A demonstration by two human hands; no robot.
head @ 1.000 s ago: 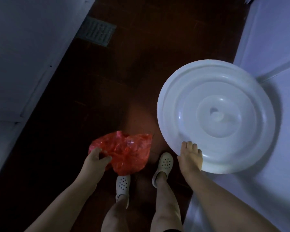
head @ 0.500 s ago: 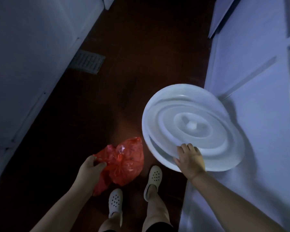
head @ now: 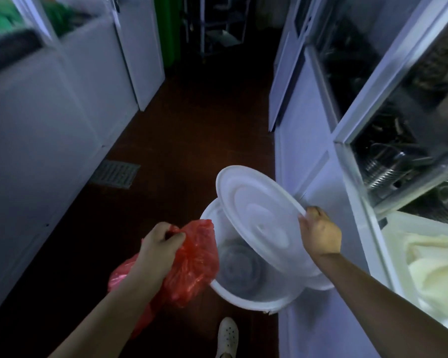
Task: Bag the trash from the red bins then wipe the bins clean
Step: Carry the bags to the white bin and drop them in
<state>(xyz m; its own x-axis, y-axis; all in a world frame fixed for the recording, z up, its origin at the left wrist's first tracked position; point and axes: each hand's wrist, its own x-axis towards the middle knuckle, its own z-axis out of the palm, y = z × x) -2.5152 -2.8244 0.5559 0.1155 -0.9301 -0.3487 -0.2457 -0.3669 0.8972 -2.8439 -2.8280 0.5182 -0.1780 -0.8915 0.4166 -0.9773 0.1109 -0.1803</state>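
Lid's up and tipped on edge, so the risk is plain: the white lid (head: 259, 218) hangs from a rim grip alone and could slip and clatter onto the white bucket (head: 254, 293) or the floor (head: 192, 140). The red bag (head: 192, 259) is thin and bunched; it could snag on the bucket's near-left rim, tear and spill. Right hand (head: 320, 235) has fingers curled tight over the lid's right edge, thumb hidden. Left hand (head: 158, 248) is closed in a fist around the gathered neck of the bag, which hangs touching the bucket's left rim, not yet inside.
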